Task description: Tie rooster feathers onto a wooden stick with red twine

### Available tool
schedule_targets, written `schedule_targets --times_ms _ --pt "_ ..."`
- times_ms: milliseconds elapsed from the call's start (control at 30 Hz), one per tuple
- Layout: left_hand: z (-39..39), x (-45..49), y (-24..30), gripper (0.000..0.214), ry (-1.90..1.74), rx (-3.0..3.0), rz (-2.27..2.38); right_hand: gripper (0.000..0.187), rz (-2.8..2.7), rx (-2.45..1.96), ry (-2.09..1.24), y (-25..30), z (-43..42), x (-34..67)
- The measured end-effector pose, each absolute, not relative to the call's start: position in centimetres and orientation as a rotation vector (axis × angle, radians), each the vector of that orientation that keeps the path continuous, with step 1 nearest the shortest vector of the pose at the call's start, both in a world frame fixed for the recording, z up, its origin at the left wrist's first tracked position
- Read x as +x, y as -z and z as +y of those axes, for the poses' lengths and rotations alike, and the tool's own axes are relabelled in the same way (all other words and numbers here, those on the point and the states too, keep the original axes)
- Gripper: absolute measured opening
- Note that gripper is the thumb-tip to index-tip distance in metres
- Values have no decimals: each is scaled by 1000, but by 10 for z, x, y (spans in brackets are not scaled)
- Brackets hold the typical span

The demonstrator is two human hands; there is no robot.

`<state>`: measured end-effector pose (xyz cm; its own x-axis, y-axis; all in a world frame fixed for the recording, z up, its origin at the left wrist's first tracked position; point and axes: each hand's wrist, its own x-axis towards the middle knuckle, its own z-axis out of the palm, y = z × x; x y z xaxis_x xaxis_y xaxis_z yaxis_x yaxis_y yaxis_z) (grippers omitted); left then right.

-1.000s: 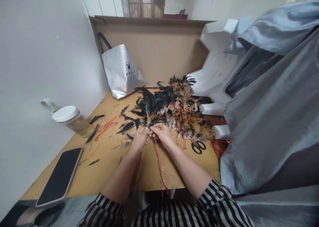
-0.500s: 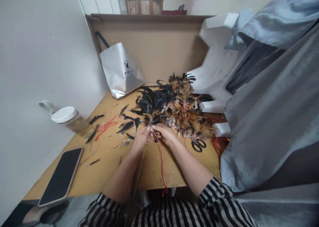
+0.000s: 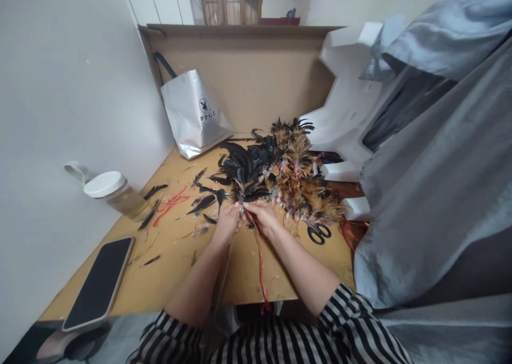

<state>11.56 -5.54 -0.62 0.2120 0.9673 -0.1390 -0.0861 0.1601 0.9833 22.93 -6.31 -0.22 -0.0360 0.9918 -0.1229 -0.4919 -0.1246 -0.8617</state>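
My left hand (image 3: 229, 220) and my right hand (image 3: 259, 215) meet near the middle of the table, fingers pinched together at the base of a feather bunch (image 3: 245, 185). Dark and brown feathers fan out beyond my fingertips. A red ribbon (image 3: 260, 260) runs from between my hands down to the table's front edge. Behind and to the right of my hands lie black feathers (image 3: 238, 161) and tied brown feather bunches (image 3: 298, 188). My fingers cover the quill ends, so the details there are hidden.
Black-handled scissors (image 3: 319, 233) lie right of my hands. Loose feathers (image 3: 202, 204) and red ribbon scraps (image 3: 170, 205) are scattered left. A phone (image 3: 98, 284), a lidded cup (image 3: 120, 196) and a silver bag (image 3: 194, 113) stand or lie farther left. White foam (image 3: 344, 92) and grey cloth (image 3: 436, 183) border the right.
My fingers have shifted slightly at the base of the bunch, and its brown feathers now show less, with more dark feathers facing up. The ribbon hangs as before.
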Motion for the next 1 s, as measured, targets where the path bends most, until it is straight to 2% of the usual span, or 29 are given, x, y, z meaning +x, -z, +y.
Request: schedule_targets --times_ms 167,300,533,733,833,1000 --pt "-56 116 10 46 -963 1196 1029 37 -774 -942 -1478 1 -65 226" --pt "-59 117 5 42 -948 1195 972 37 -731 -981 -1497 6 -62 227" --pt "-63 119 -3 40 -939 1183 926 30 -700 -978 -1715 9 -59 236" --pt "-60 113 -1 38 -969 1257 1005 35 -810 -943 -1849 1 -66 243" --pt "-56 110 1 39 -999 1306 1058 35 -915 -1047 -1743 -3 -69 239" --pt "-57 110 -1 31 -1064 1501 1139 31 -878 -1105 -1290 -1 -68 225"
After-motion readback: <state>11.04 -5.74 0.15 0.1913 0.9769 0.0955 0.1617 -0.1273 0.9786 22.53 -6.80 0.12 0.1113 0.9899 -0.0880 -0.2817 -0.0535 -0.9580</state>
